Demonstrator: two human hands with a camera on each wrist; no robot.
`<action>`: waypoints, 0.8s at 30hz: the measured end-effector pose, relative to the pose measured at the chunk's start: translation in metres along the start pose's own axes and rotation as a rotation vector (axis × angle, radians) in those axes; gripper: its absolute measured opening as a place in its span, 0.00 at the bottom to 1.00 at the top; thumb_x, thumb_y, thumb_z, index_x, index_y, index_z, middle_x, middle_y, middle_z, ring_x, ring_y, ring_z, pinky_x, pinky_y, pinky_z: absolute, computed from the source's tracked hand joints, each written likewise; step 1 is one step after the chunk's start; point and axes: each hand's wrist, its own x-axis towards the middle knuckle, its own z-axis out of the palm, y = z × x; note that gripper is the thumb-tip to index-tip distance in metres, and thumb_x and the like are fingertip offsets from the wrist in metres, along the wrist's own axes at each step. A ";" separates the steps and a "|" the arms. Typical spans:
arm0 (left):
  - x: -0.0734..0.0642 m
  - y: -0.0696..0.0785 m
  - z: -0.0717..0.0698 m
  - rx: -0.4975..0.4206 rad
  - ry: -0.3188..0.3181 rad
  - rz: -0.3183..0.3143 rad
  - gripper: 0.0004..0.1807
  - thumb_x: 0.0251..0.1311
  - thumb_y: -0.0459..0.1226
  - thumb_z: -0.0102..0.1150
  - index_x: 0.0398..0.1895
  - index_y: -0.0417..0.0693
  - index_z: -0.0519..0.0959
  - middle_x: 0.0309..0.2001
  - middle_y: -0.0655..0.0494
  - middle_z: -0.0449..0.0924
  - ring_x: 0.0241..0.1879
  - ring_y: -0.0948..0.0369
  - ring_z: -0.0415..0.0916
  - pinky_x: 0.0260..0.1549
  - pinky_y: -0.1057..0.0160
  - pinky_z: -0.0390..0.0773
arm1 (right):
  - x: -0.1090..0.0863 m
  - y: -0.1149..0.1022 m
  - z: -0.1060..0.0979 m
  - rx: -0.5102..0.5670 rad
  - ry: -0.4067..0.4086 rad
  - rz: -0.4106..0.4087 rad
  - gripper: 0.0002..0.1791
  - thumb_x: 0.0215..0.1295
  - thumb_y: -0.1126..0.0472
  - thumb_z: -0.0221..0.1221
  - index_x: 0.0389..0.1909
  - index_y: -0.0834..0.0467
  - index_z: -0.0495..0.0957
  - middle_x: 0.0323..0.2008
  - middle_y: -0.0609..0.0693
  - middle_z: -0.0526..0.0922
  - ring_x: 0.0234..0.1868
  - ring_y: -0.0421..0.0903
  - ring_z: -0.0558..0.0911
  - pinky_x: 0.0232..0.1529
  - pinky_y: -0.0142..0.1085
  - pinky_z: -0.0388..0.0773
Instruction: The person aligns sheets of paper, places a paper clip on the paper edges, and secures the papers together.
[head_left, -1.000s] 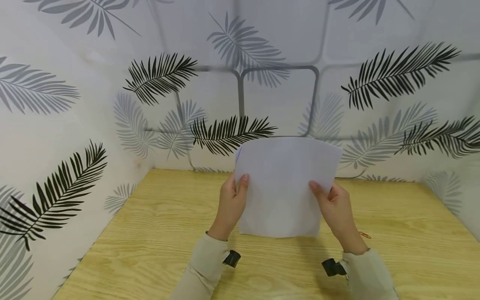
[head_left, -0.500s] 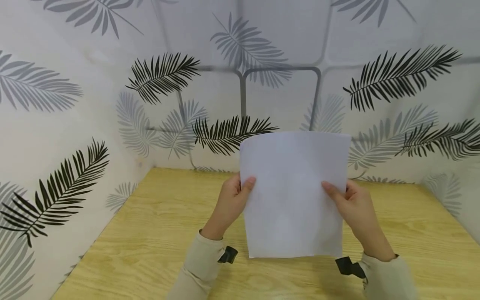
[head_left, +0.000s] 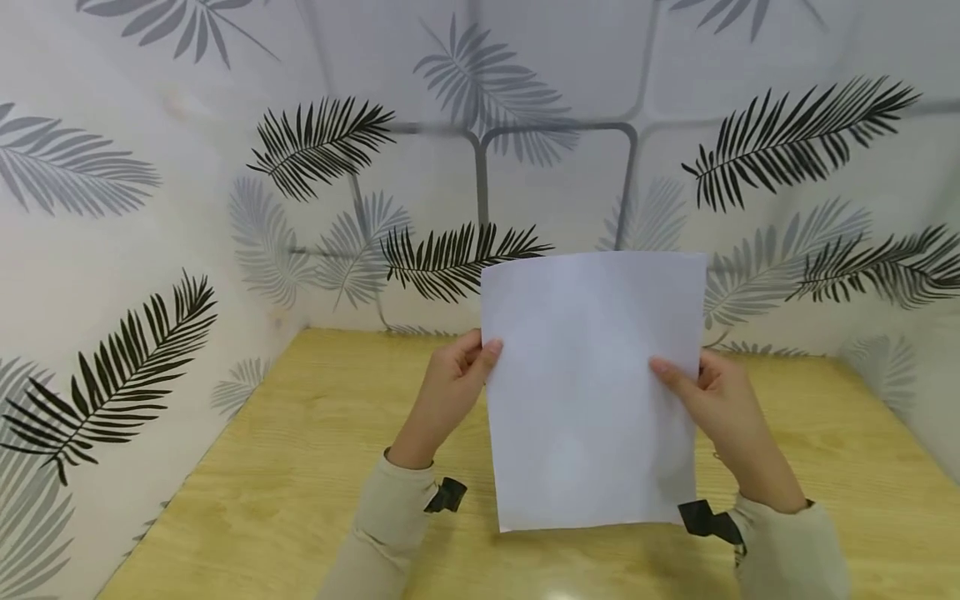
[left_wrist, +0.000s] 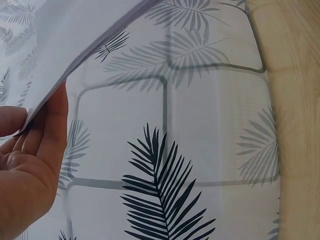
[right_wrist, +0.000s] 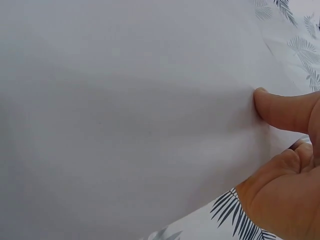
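White paper (head_left: 592, 392) is held up before me, its blank face towards the head camera and its bottom edge over the table. My left hand (head_left: 446, 392) pinches the left edge, thumb in front and fingers behind. Seen from the left wrist, the paper's edge (left_wrist: 75, 60) runs between thumb and curled fingers and looks layered. On the opposite side my right hand (head_left: 731, 412) grips the right edge, its thumb pressing the front face. The paper (right_wrist: 135, 115) fills most of the right wrist view, dented slightly near the thumb.
Beneath the hands lies a wood-grain table (head_left: 300, 467). White walls (head_left: 555, 192) with a leaf pattern stand behind and to both sides of it. Black wrist cameras (head_left: 447, 495) sit at the sleeve cuffs.
The paper has straightened from tilted and bowed to nearly upright, showing more of its face. Both hands have spread apart slightly, keeping their hold. A red paper clip seen earlier beside the right wrist is now largely hidden.
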 end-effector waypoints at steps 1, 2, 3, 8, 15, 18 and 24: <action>0.000 0.001 0.001 0.003 0.000 0.000 0.12 0.72 0.34 0.49 0.44 0.33 0.78 0.28 0.43 0.81 0.27 0.62 0.76 0.27 0.66 0.75 | 0.000 -0.001 -0.001 0.001 -0.003 -0.003 0.26 0.70 0.53 0.57 0.56 0.71 0.73 0.38 0.45 0.85 0.34 0.35 0.83 0.32 0.34 0.81; 0.000 0.002 0.001 0.008 0.003 -0.003 0.12 0.71 0.34 0.49 0.45 0.33 0.78 0.29 0.42 0.81 0.27 0.62 0.76 0.27 0.66 0.75 | -0.001 -0.001 -0.002 -0.003 -0.004 -0.005 0.26 0.70 0.53 0.57 0.56 0.71 0.73 0.38 0.45 0.85 0.34 0.35 0.83 0.32 0.34 0.81; 0.000 0.002 0.002 0.010 0.006 -0.004 0.12 0.71 0.34 0.50 0.46 0.33 0.78 0.30 0.42 0.82 0.29 0.62 0.77 0.29 0.64 0.76 | -0.001 -0.002 -0.003 -0.005 -0.004 -0.008 0.25 0.69 0.53 0.57 0.55 0.71 0.74 0.38 0.46 0.85 0.34 0.35 0.83 0.32 0.34 0.81; -0.004 0.007 0.004 0.014 0.020 -0.035 0.11 0.70 0.33 0.50 0.45 0.33 0.79 0.31 0.43 0.83 0.29 0.63 0.76 0.30 0.64 0.77 | -0.004 -0.004 -0.008 -0.040 -0.017 -0.013 0.25 0.70 0.53 0.57 0.54 0.71 0.75 0.38 0.53 0.85 0.33 0.35 0.83 0.31 0.34 0.80; -0.006 0.007 -0.002 -0.040 -0.044 -0.102 0.11 0.70 0.31 0.51 0.48 0.32 0.78 0.35 0.39 0.84 0.28 0.61 0.80 0.33 0.57 0.82 | -0.007 -0.001 -0.014 -0.058 -0.082 -0.026 0.21 0.70 0.58 0.57 0.52 0.73 0.75 0.39 0.64 0.83 0.31 0.38 0.83 0.30 0.37 0.80; -0.005 0.010 -0.004 -0.030 -0.047 -0.118 0.11 0.68 0.30 0.52 0.46 0.31 0.79 0.36 0.38 0.84 0.27 0.60 0.80 0.33 0.52 0.82 | -0.005 0.000 -0.017 -0.097 -0.118 -0.037 0.21 0.70 0.58 0.56 0.53 0.72 0.75 0.41 0.64 0.83 0.32 0.38 0.82 0.30 0.36 0.80; -0.002 0.014 -0.004 0.003 -0.005 -0.144 0.09 0.66 0.29 0.54 0.42 0.31 0.82 0.27 0.44 0.82 0.23 0.62 0.76 0.29 0.62 0.81 | 0.000 -0.001 -0.023 -0.148 -0.192 -0.044 0.20 0.70 0.57 0.56 0.51 0.72 0.75 0.41 0.63 0.83 0.33 0.38 0.81 0.32 0.34 0.79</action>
